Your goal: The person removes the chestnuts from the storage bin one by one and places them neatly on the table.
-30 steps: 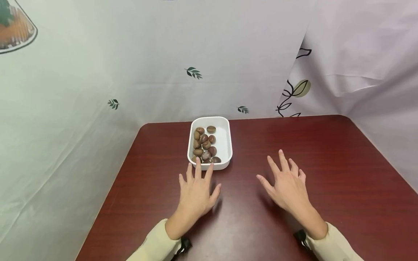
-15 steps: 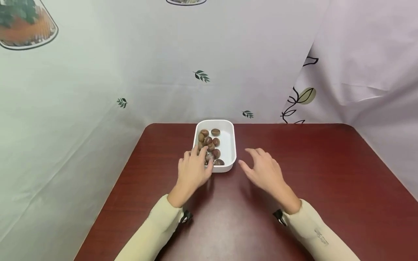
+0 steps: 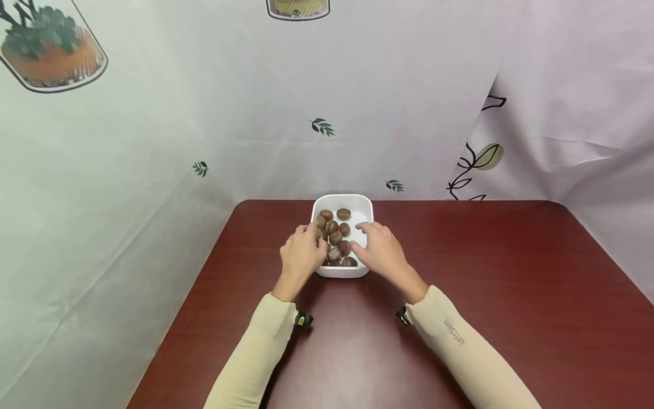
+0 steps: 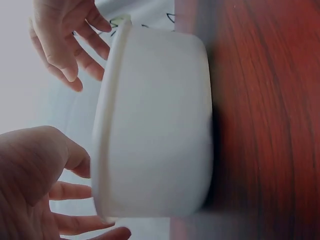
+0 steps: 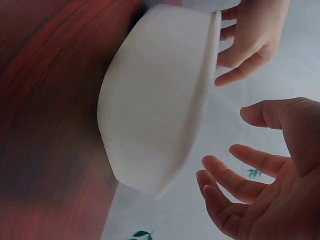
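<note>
A white rectangular tray (image 3: pixel 342 272) stands near the table's far edge, with several brown chestnuts (image 3: pixel 335 238) in it, mostly on its left side. My left hand (image 3: pixel 300 254) is at the tray's left rim, its thumb bent in over the chestnuts; in the left wrist view its fingers (image 4: pixel 75 223) lie loosely spread beside the rim. Over the right rim is my right hand (image 3: pixel 382 249), thumb and fingers apart, and the right wrist view shows nothing between its fingers (image 5: pixel 240 185). Whether the left fingertips touch the tray, I cannot tell.
The dark red wooden table (image 3: pixel 470 295) stretches to both sides and in front of the tray. White cloth (image 3: pixel 255 113) with printed leaves and plants hangs behind and to the left of it.
Both hands have moved forward and inward, the left to the tray's left rim, the right from the table's right side to over the right rim. The head view has shifted slightly.
</note>
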`<action>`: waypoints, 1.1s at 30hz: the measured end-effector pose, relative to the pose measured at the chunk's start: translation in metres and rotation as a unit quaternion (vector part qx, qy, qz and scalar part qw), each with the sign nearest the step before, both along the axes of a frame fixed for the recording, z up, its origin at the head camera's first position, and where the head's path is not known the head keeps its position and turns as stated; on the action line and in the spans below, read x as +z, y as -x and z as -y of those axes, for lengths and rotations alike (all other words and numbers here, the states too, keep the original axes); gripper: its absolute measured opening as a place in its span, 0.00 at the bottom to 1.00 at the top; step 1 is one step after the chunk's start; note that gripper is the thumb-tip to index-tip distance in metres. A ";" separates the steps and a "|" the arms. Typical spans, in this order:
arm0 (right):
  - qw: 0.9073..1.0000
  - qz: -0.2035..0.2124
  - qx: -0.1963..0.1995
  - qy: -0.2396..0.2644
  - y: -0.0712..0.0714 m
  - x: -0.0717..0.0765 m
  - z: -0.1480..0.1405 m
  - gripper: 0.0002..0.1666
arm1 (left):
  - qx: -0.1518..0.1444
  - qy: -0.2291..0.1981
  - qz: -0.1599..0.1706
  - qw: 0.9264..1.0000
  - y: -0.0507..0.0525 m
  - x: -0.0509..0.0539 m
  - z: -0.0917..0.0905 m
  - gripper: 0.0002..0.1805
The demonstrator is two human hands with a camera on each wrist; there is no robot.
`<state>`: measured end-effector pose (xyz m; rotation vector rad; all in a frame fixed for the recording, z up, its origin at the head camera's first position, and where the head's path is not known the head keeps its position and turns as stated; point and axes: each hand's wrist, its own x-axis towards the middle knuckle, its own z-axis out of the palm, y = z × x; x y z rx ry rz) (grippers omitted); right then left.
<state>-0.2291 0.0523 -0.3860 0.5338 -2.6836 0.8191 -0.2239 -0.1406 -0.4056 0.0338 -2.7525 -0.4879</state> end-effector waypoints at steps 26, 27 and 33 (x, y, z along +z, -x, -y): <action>0.991 0.082 0.097 -0.032 0.018 -0.020 0.025 0.11 | 0.026 0.010 0.035 0.999 0.016 -0.014 0.005 0.21; 0.991 0.083 0.097 -0.032 0.018 -0.020 0.025 0.11 | 0.026 0.011 0.033 0.999 0.016 -0.014 0.005 0.21; 0.990 0.096 0.101 -0.035 0.023 -0.022 0.029 0.13 | 0.028 0.015 0.032 0.999 0.017 -0.014 0.004 0.20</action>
